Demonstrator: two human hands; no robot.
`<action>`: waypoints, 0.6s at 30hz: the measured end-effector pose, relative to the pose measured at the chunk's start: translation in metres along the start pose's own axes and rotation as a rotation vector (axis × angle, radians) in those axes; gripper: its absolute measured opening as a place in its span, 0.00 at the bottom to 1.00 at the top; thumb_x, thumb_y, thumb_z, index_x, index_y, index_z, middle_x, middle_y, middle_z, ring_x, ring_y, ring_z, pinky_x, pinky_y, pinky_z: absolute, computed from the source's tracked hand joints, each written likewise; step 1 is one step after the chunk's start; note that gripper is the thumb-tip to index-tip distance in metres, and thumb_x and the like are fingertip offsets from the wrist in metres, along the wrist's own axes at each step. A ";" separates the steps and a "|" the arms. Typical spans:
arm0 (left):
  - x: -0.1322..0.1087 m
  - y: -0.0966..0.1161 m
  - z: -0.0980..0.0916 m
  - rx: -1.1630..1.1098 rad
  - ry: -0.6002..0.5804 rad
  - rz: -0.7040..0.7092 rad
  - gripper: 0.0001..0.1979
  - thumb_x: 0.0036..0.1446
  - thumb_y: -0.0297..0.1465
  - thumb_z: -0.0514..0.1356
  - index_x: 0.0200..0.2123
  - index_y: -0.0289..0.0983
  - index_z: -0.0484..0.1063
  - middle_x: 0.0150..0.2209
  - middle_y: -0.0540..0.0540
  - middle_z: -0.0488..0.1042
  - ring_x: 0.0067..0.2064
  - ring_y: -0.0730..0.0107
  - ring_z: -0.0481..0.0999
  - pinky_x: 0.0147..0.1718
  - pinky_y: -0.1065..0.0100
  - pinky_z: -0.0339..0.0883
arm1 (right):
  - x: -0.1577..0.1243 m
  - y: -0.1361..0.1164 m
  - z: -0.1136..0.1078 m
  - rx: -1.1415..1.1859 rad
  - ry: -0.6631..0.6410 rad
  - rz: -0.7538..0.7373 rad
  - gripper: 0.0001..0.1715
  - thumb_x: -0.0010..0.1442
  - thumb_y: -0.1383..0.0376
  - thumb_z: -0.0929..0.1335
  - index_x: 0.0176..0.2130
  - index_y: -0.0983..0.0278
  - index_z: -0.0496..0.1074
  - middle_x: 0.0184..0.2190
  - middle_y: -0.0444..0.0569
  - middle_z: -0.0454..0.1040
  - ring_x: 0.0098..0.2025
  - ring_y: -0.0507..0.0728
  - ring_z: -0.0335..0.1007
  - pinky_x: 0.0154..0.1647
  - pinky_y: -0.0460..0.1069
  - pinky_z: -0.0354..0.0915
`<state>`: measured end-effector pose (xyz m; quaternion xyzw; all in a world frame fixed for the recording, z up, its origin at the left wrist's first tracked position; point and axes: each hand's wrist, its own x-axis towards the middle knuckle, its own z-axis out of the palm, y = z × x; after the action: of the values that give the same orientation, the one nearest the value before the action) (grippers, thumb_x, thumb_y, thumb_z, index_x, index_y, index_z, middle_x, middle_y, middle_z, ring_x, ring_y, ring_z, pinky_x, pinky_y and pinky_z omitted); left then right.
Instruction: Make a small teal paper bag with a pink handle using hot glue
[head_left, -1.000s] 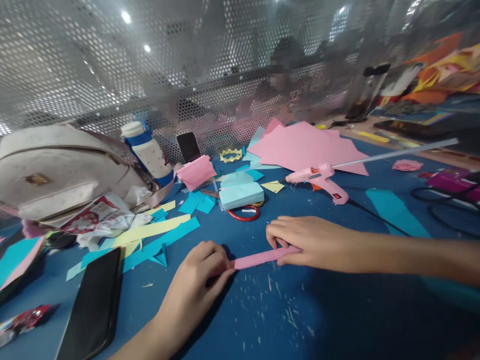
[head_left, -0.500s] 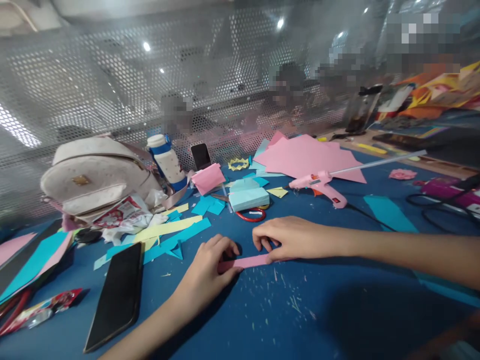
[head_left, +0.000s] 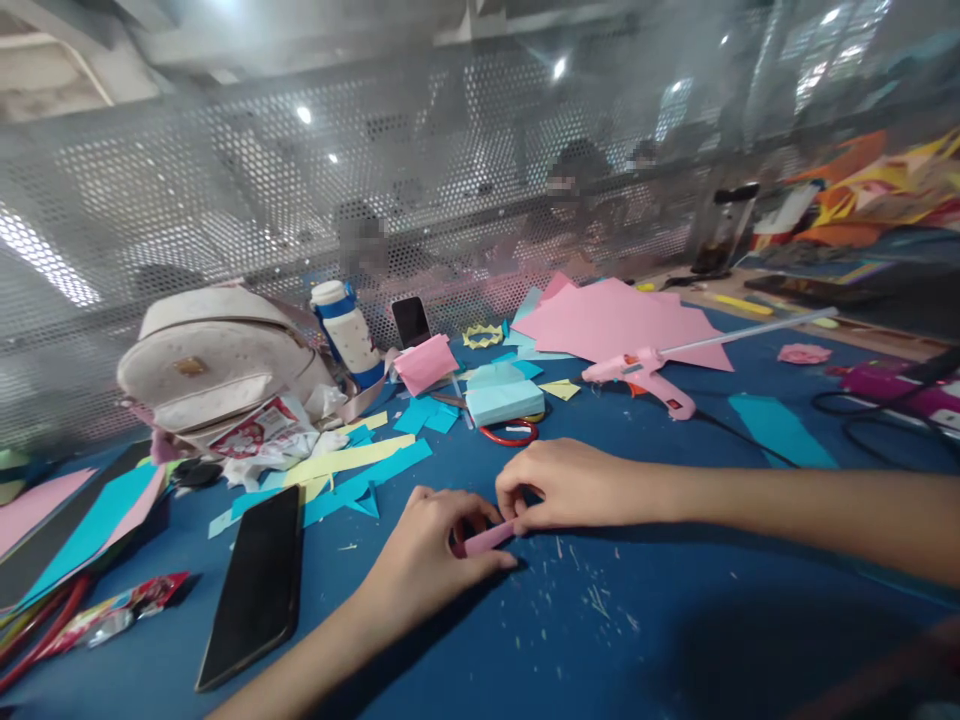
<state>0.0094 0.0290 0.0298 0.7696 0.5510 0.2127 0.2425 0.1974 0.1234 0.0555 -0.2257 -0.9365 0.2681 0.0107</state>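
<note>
Down at the near middle of the table (head_left: 675,620), both hands meet on one short pink strip (head_left: 486,539). Left hand (head_left: 431,550) curls over its left end, fingers narrow and pinching; right hand (head_left: 570,490) nips the other end between thumb and fingertips. The pink strip sits low against the table, likely for a steady brace. Tools lie within reach behind: one glue gun (head_left: 641,375), one pair of red-handled scissors (head_left: 510,434). Two phones on show: a flat phone (head_left: 255,585) by the left arm, a propped phone (head_left: 411,321) up near one bottle (head_left: 346,330) and one bag (head_left: 217,365).
</note>
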 end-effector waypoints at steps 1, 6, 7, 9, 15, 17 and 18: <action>0.000 0.001 -0.001 0.004 0.011 0.000 0.10 0.57 0.40 0.61 0.34 0.41 0.77 0.33 0.52 0.80 0.32 0.68 0.73 0.41 0.62 0.59 | 0.001 -0.001 0.000 -0.004 0.034 -0.028 0.05 0.56 0.63 0.69 0.33 0.60 0.77 0.30 0.42 0.76 0.32 0.52 0.68 0.29 0.46 0.53; -0.001 -0.001 -0.004 0.023 0.096 -0.011 0.19 0.65 0.38 0.51 0.27 0.41 0.78 0.30 0.51 0.81 0.30 0.67 0.72 0.39 0.61 0.61 | 0.007 -0.002 0.000 -0.018 0.168 -0.119 0.07 0.59 0.62 0.68 0.32 0.60 0.76 0.32 0.43 0.76 0.37 0.54 0.67 0.35 0.47 0.55; -0.001 -0.001 -0.004 0.021 0.108 -0.012 0.18 0.65 0.37 0.52 0.28 0.42 0.79 0.30 0.51 0.81 0.30 0.67 0.72 0.38 0.61 0.61 | 0.007 -0.002 0.000 -0.016 0.179 -0.121 0.07 0.59 0.62 0.68 0.31 0.61 0.76 0.31 0.43 0.76 0.37 0.54 0.67 0.35 0.47 0.55; -0.001 0.000 -0.004 -0.001 0.120 0.000 0.18 0.64 0.36 0.52 0.28 0.41 0.79 0.30 0.51 0.81 0.29 0.68 0.72 0.38 0.61 0.61 | 0.005 -0.001 -0.001 -0.002 0.183 -0.121 0.07 0.60 0.63 0.68 0.31 0.61 0.75 0.31 0.43 0.75 0.37 0.54 0.66 0.35 0.47 0.55; -0.003 0.006 -0.004 -0.046 0.125 0.014 0.18 0.64 0.32 0.51 0.27 0.40 0.78 0.29 0.51 0.81 0.29 0.69 0.75 0.42 0.58 0.60 | -0.011 0.019 -0.014 0.086 0.130 -0.086 0.08 0.61 0.63 0.67 0.32 0.62 0.75 0.32 0.44 0.75 0.36 0.53 0.67 0.38 0.48 0.57; -0.003 0.005 -0.005 -0.043 0.139 0.014 0.18 0.64 0.32 0.51 0.26 0.40 0.77 0.28 0.50 0.81 0.29 0.69 0.75 0.43 0.58 0.59 | -0.021 0.030 -0.021 0.101 0.139 -0.037 0.10 0.61 0.62 0.66 0.31 0.63 0.74 0.32 0.45 0.75 0.36 0.54 0.68 0.39 0.49 0.58; -0.003 0.005 -0.006 -0.048 0.144 0.017 0.18 0.64 0.32 0.51 0.26 0.40 0.77 0.28 0.50 0.81 0.29 0.69 0.75 0.43 0.58 0.59 | -0.027 0.034 -0.024 0.098 0.147 -0.011 0.11 0.62 0.61 0.66 0.31 0.64 0.73 0.32 0.45 0.74 0.36 0.54 0.68 0.39 0.49 0.59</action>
<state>0.0086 0.0261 0.0371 0.7509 0.5552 0.2827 0.2189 0.2397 0.1495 0.0617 -0.2387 -0.9202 0.2964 0.0922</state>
